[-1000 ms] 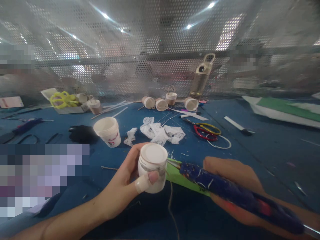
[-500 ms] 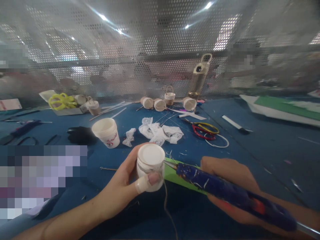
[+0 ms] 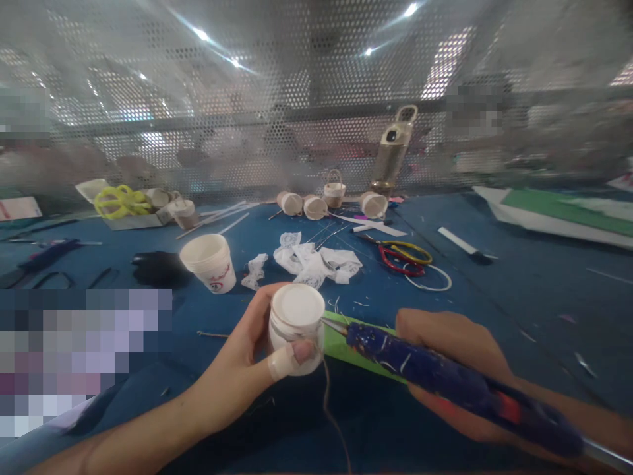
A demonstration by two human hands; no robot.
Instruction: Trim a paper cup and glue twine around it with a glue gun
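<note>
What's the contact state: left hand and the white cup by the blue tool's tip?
Touching. The head view shows the left hand around the white cup, its thumb lying across the cup's side.

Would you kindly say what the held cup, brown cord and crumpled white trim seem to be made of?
Held cup: probably paper, matt, from its plain white, rimmed end. Brown cord: perhaps natural-fibre twine, dull-looking; too thin to confirm. White trim: likely lace fabric, matt, with patterned edges and soft folds.
</note>
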